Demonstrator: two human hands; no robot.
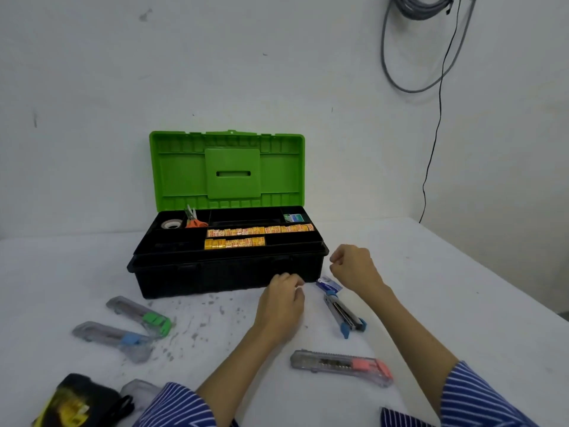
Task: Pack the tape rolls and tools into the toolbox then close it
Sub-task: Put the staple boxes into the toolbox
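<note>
The black toolbox (pixel 215 272) stands in the middle of the table with its green lid (pixel 228 171) upright and open. Its top tray holds a white tape roll (pixel 171 224), orange scissors (pixel 194 219) and two rows of small yellow tape rolls (pixel 246 237). My left hand (pixel 281 303) rests on the table against the box's front right corner, fingers curled shut; a small white spot shows at the fingertips, and I cannot tell what it is. My right hand (pixel 354 266) hovers by the box's right end, fingers curled with nothing visible in them.
On the table lie a blue stapler (pixel 345 314), a small blue box (pixel 328 285), and utility knives with a pink slider (pixel 341 366), a green slider (pixel 140 315) and a blue slider (pixel 114 340). A black and yellow pack (pixel 74 402) sits at the near left. Cables (pixel 431 72) hang on the wall.
</note>
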